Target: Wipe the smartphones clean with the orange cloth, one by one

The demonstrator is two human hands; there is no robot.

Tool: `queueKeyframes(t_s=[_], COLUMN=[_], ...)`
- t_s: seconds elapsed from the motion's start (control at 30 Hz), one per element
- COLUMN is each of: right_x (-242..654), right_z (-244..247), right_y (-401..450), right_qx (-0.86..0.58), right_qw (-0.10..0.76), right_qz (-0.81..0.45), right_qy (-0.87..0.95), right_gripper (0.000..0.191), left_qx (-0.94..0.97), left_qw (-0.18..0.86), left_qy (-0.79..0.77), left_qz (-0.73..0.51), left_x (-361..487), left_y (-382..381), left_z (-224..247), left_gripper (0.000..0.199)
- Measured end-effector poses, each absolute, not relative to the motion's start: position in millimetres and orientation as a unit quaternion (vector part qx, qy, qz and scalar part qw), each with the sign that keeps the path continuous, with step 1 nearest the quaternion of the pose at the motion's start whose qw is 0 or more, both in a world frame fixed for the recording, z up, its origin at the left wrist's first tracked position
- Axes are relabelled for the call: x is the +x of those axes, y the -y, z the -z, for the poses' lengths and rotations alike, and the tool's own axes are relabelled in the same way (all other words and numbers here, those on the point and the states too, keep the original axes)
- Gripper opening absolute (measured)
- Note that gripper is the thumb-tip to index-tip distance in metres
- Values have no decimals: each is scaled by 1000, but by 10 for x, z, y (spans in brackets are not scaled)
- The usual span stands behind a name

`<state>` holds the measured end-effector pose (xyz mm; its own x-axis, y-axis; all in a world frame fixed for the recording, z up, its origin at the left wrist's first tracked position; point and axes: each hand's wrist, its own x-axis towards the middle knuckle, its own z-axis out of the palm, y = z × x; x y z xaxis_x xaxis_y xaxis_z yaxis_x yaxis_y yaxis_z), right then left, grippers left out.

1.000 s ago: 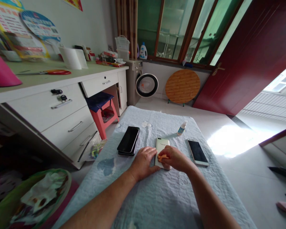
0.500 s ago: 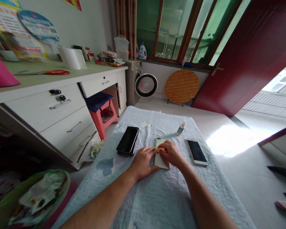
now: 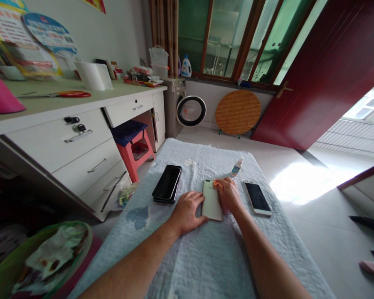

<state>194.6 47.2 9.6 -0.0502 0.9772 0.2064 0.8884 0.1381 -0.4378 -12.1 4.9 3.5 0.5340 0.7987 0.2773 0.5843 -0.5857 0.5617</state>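
A pale phone (image 3: pixel 211 203) lies back side up on the cloth-covered table. My left hand (image 3: pixel 188 211) rests at its left edge, fingertips on the upper side and thumb at the lower corner, steadying it. Pinched in my right hand (image 3: pixel 230 194) is a small orange cloth (image 3: pixel 217 184), pressed on the phone's upper right edge. Two dark phones, one on top of the other (image 3: pixel 167 182), lie to the left. A white phone with a dark screen (image 3: pixel 258 198) lies to the right. Behind my right hand stands a small spray bottle (image 3: pixel 237 167).
A light blue quilted cloth (image 3: pixel 202 257) covers the table. On the left are a white desk (image 3: pixel 93 143), a red stool (image 3: pixel 134 153) and a bin with crumpled paper (image 3: pixel 89 241). A washing machine (image 3: pixel 173 99) with its door open stands at the back.
My right hand has moved right and a little up with the orange cloth, from the middle of the phone's upper back to its upper right edge. My left hand has stayed in place.
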Motion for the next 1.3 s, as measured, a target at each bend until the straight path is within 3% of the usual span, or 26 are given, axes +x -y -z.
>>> queueKeyframes(t_s=[0.27, 0.67, 0.97, 1.3], right_x=[2020, 1930, 1836, 1901], right_z=[-200, -556, -214, -28], right_y=[-363, -96, -305, -504], right_qx=[-590, -453, -556, -647], right_qw=[212, 50, 218, 272], right_qz=[-180, -395, -216, -83], right_qy=[758, 797, 772, 708], right_gripper=[20, 20, 18, 24], left_qx=[851, 852, 853, 855], left_qw=[211, 202, 204, 196], left_qy=[-409, -417, -407, -400], left_qz=[-254, -244, -256, -266], left_x=[-128, -140, -127, -125], left_y=[-59, -71, -59, -59], left_z=[-19, 45, -20, -13], left_gripper=[64, 66, 66, 60])
